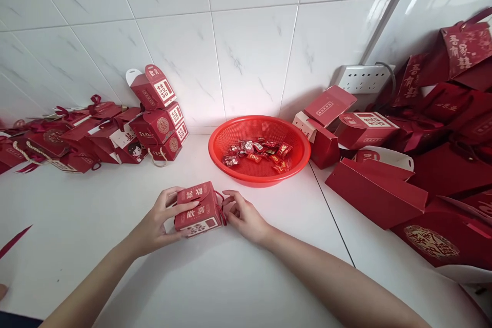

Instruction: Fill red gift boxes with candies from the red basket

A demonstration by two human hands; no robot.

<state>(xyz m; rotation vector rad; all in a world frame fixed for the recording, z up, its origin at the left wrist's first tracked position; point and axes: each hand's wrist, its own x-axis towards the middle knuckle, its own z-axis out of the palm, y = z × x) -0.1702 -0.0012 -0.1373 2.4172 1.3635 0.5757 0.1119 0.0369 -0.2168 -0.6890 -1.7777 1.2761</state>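
A small red box (pixel 198 205) with pale printed characters rests on the white table, its top flaps folded down. My left hand (pixel 163 223) is wrapped round the box's left side, fingers over the top and thumb along the near side. At the box's right end, my right hand (pixel 243 215) has its fingers curled against a dark red cord (pixel 221 209). Just behind the box stands a red plastic basket (pixel 259 180) holding several wrapped candies (pixel 253 158).
Several red boxes (pixel 157 123) stand stacked and lined up at the back left. More red boxes and bags (pixel 376 189) crowd the right side, some open. A white power strip (pixel 363 78) is by the wall. Part of a person and a dark red ribbon (pixel 14 242) show at far left.
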